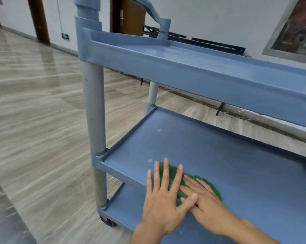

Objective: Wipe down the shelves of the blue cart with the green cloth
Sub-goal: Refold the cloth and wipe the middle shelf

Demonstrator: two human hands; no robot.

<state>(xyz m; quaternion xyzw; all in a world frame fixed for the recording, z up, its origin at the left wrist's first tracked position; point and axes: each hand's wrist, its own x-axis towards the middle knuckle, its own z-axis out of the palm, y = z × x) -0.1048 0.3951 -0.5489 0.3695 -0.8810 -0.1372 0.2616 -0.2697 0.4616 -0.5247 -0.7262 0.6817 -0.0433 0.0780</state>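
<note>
Pale wood-look floor (34, 120) fills the left of the frame, with a white wall (210, 18), a brown door (131, 16) and a small green sign (65, 36) along the top. A framed picture (296, 27) hangs at the upper right. The blue cart (94, 103) stands across the centre and right, its top shelf (192, 55) running toward the right edge, its bottom shelf (124, 208) low in the frame above a wheel (108, 221).

The green cloth (213, 189) lies bunched on the middle shelf (228, 155), near that shelf's front edge, at the lower centre of the frame. Both hands rest on it. The left hand (163, 196) lies flat with its fingers straight and spread, pointing up the frame, its palm partly over the shelf's front rim. The right hand (205, 203) lies flat beside it, fingers straight and angled to the upper left, with the left thumb crossing over them. Neither grip curls round the cloth; both press it with flat fingers. A few pale specks show on the middle shelf beyond the hands
</note>
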